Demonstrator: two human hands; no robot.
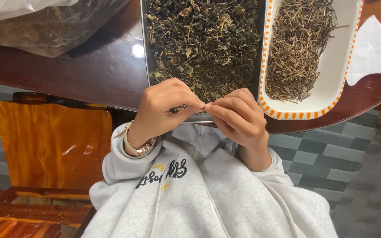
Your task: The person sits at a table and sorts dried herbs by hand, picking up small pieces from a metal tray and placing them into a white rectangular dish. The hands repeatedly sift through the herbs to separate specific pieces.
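Observation:
My left hand (162, 105) and my right hand (239, 117) meet fingertip to fingertip at the near edge of a metal tray (145, 53). Between the fingers they pinch a small piece of dried herb (206, 106). The tray is full of dark dried leaves (203, 39). My left hand also cups a few leaves under its fingers. To the right, a white dish with an orange-patterned rim (331, 94) holds a heap of thin dried stems (296, 48). A watch sits on my left wrist.
A white face mask (369, 48) lies on the dark glossy table (89, 70) at the right. A clear plastic bag with dried plant matter (45, 24) lies at the back left. An orange wooden chair (51, 141) stands at the left, over a grey tiled floor.

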